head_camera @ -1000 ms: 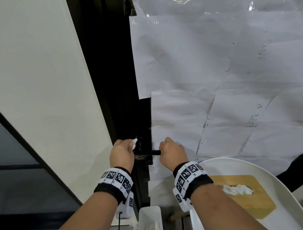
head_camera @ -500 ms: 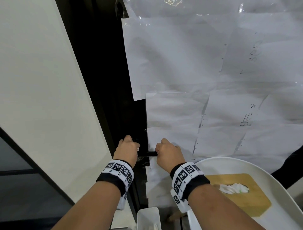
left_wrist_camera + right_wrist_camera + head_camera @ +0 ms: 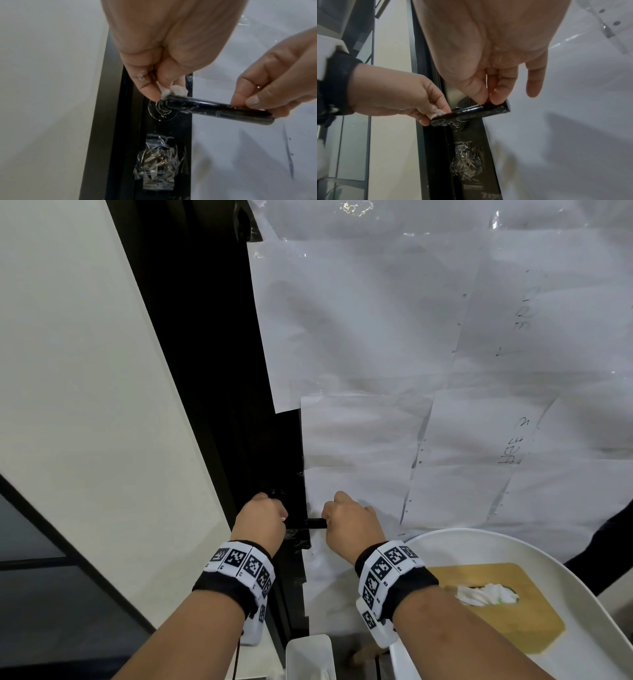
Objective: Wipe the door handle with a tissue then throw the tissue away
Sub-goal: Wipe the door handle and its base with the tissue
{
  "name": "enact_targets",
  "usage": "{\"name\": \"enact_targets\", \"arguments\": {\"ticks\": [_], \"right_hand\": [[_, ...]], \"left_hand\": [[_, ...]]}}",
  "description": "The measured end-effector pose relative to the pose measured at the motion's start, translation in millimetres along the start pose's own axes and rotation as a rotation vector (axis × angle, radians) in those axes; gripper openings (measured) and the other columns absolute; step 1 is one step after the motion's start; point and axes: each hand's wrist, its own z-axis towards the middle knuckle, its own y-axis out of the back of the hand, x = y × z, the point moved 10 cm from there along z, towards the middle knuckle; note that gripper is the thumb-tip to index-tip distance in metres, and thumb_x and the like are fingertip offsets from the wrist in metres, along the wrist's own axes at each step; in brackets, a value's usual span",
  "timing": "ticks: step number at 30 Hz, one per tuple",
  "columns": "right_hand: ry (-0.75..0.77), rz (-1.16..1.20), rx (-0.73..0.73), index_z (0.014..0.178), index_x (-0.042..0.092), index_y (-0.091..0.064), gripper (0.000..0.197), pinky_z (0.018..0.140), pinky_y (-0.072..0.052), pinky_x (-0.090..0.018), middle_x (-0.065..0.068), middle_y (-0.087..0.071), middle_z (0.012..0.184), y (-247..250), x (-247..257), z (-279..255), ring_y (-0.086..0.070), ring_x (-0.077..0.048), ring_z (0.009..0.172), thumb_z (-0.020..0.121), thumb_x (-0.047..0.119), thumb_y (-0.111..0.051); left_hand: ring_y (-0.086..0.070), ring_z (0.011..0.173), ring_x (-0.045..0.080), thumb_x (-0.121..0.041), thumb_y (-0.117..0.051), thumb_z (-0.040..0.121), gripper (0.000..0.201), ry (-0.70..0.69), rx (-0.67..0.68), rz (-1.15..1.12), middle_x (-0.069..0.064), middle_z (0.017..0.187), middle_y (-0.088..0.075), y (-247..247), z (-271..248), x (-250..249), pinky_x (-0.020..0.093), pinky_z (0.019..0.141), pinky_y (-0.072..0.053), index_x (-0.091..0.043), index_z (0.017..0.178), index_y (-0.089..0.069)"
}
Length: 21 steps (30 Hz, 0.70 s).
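At the pivot end of the horizontal black lever door handle (image 3: 217,108), the left hand (image 3: 154,56) pinched a wadded white tissue (image 3: 173,91), while the right hand (image 3: 274,86) pinched the free end.

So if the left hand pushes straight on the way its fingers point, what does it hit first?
Probably the handle at its pivot end: the left hand already pinches the tissue against it. Just past that sits the round base plate, though depth is unclear.

I see the door handle (image 3: 217,109) blocked at both ends: left hand (image 3: 262,520) with the tissue (image 3: 173,92) at its pivot end, right hand (image 3: 352,525) pinching its free end. Only its short middle stretch is bare. Below the handle a crinkled plastic wrap (image 3: 158,162) bulges from the black door frame (image 3: 205,371). Right of the handle, a white chair (image 3: 513,546) crowds in; directly below, a white bin (image 3: 308,655).
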Motion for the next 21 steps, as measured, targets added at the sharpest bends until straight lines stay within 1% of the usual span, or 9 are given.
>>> {"name": "enact_targets", "arguments": {"ticks": [4, 7, 10, 12, 14, 15, 17, 19, 21], "right_hand": [[0.005, 0.000, -0.006, 0.097, 0.013, -0.064, 0.025, 0.076, -0.035, -0.035, -0.002, -0.050, 0.101, 0, 0, 1, -0.056, -0.026, 0.078, 0.083, 0.005, -0.045], [0.007, -0.003, -0.001, 0.097, 0.013, -0.064, 0.026, 0.076, -0.035, -0.034, -0.002, -0.050, 0.101, -1, 0, 1, -0.057, -0.026, 0.079, 0.083, 0.004, -0.045], [0.006, -0.001, 0.000, 0.097, 0.013, -0.063, 0.025, 0.077, -0.036, -0.035, -0.002, -0.050, 0.100, -1, 0, 0, -0.057, -0.026, 0.080, 0.083, 0.004, -0.044], [0.003, 0.001, 0.000, 0.096, 0.013, -0.063, 0.024, 0.077, -0.036, -0.035, -0.002, -0.049, 0.100, -1, 0, 1, -0.057, -0.026, 0.080, 0.083, 0.005, -0.044], [0.001, 0.003, 0.003, 0.096, 0.012, -0.063, 0.024, 0.077, -0.037, -0.035, -0.003, -0.049, 0.100, -1, 1, 1, -0.057, -0.026, 0.080, 0.083, 0.005, -0.045], [-0.001, 0.002, 0.005, 0.095, 0.012, -0.062, 0.023, 0.077, -0.038, -0.036, -0.003, -0.049, 0.100, -1, 1, 2, -0.056, -0.026, 0.081, 0.083, 0.005, -0.045], [-0.005, -0.002, 0.009, 0.095, 0.012, -0.062, 0.022, 0.078, -0.038, -0.036, -0.004, -0.049, 0.100, -1, 1, 1, -0.056, -0.027, 0.081, 0.083, 0.005, -0.045], [-0.006, 0.000, 0.006, 0.094, 0.012, -0.062, 0.022, 0.079, -0.041, -0.037, -0.003, -0.050, 0.100, -1, 1, 1, -0.056, -0.026, 0.080, 0.083, 0.005, -0.044], [-0.010, 0.003, 0.005, 0.094, 0.012, -0.062, 0.022, 0.081, -0.043, -0.038, -0.003, -0.050, 0.099, 0, 2, 1, -0.056, -0.026, 0.079, 0.083, 0.006, -0.044]], "left_hand": [[-0.062, 0.090, 0.023, 0.002, -0.056, 0.081, 0.029, 0.001, -0.070, -0.063, 0.005, 0.105, -0.058, 4, -6, 3, 0.028, 0.074, -0.052, -0.015, 0.098, -0.072], [-0.059, 0.079, 0.022, 0.001, -0.054, 0.081, 0.020, 0.018, -0.110, -0.030, 0.007, 0.096, -0.059, 12, -6, 7, 0.026, 0.064, -0.045, -0.011, 0.088, -0.069], [-0.060, 0.077, 0.025, -0.005, -0.056, 0.085, 0.012, 0.074, -0.123, -0.012, 0.011, 0.092, -0.061, 13, -8, 23, 0.030, 0.062, -0.045, -0.006, 0.083, -0.067], [-0.058, 0.079, 0.028, -0.001, -0.055, 0.083, 0.013, 0.128, -0.146, -0.183, 0.013, 0.093, -0.060, 10, -13, 32, 0.032, 0.066, -0.047, -0.004, 0.083, -0.068], [-0.055, 0.079, 0.027, 0.006, -0.048, 0.082, 0.023, 0.200, -0.183, -0.339, 0.012, 0.093, -0.058, 3, -17, 41, 0.030, 0.067, -0.044, -0.006, 0.089, -0.067], [-0.056, 0.079, 0.027, 0.007, -0.046, 0.081, 0.027, 0.238, -0.194, -0.412, 0.011, 0.091, -0.059, -1, -19, 45, 0.030, 0.067, -0.046, -0.008, 0.090, -0.065], [-0.062, 0.079, 0.027, 0.007, -0.044, 0.082, 0.029, 0.342, -0.200, -0.614, 0.009, 0.087, -0.063, -14, -22, 58, 0.038, 0.072, -0.055, -0.015, 0.086, -0.062], [-0.064, 0.077, 0.023, 0.008, -0.042, 0.085, 0.030, 0.496, -0.164, -0.858, 0.012, 0.094, -0.064, -30, -27, 70, 0.042, 0.077, -0.058, -0.016, 0.082, -0.060], [-0.063, 0.078, 0.022, 0.009, -0.040, 0.089, 0.030, 0.628, -0.100, -1.123, 0.016, 0.107, -0.060, -48, -30, 74, 0.035, 0.073, -0.058, -0.012, 0.087, -0.062]]}}
